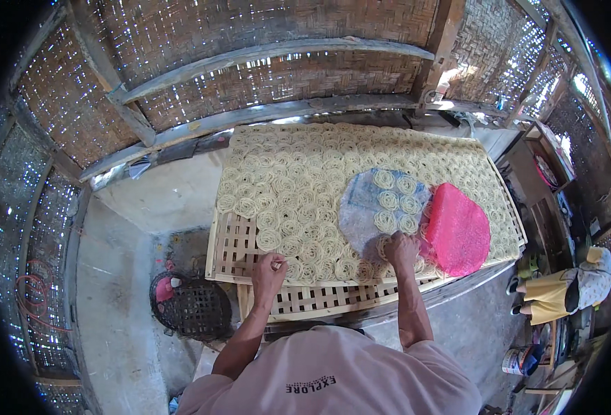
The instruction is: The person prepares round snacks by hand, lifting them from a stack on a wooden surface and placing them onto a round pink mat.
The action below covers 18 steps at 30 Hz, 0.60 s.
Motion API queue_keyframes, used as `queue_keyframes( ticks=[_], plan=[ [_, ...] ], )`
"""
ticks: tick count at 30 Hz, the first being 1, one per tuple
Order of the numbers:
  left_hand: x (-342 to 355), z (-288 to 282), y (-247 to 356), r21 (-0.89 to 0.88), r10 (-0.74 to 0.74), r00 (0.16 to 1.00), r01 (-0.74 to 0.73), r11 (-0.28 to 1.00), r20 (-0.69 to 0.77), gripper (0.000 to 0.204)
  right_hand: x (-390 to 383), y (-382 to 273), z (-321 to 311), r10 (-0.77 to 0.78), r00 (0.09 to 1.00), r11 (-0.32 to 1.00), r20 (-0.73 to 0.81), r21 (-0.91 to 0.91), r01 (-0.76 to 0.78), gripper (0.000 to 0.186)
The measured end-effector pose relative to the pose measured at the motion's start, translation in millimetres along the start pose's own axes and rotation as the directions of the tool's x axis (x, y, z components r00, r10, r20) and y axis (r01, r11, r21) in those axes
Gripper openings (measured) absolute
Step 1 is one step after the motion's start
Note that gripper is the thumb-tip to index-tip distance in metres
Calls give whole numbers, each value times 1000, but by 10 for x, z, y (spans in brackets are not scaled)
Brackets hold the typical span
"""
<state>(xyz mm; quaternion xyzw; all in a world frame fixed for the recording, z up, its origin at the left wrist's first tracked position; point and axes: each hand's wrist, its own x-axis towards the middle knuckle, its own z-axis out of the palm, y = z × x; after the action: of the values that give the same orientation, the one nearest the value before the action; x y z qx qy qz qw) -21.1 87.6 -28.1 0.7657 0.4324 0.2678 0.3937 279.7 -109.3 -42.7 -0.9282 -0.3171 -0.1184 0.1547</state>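
Note:
Flat round coils of pale yellow noodle strands (288, 187) lie in rows over a large woven bamboo rack (240, 238). My left hand (269, 272) is at the rack's near left, fingers curled together beside the end coils; whether anything is in them is hidden. On top of the coils rests a round blue-grey sheet (357, 214) carrying several coils in two columns. My right hand (402, 250) reaches to its near edge, fingers closed over a noodle coil (383, 247) that is partly covered by the hand. A bright pink sheet or bag (458, 228) lies just right of the round one.
Beneath the rack's near edge shows another woven bamboo rack (312, 299). A dark basket (198, 311) stands on the floor at left. A person in yellow trousers (551, 297) is at the far right, near a bucket (516, 361). Woven walls (250, 83) rise behind.

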Motion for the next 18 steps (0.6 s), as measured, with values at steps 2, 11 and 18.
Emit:
queue_keyframes(
  ticks=[2,11,18],
  plan=[
    [-48,-7,-1,-33,-32,999,32,999,7,21,-3,-58,-45,39,999,999,38,-30,-37,21],
    [-237,188,152,-377,-219,741,545,749,635,43,-189,-761,-632,-134,964,849,231,529,-9,17],
    [-198,113,290,-628,-378,724,689,362,577,41,-606,-1624,-703,-676,729,442,103,849,289,18]
  ],
)
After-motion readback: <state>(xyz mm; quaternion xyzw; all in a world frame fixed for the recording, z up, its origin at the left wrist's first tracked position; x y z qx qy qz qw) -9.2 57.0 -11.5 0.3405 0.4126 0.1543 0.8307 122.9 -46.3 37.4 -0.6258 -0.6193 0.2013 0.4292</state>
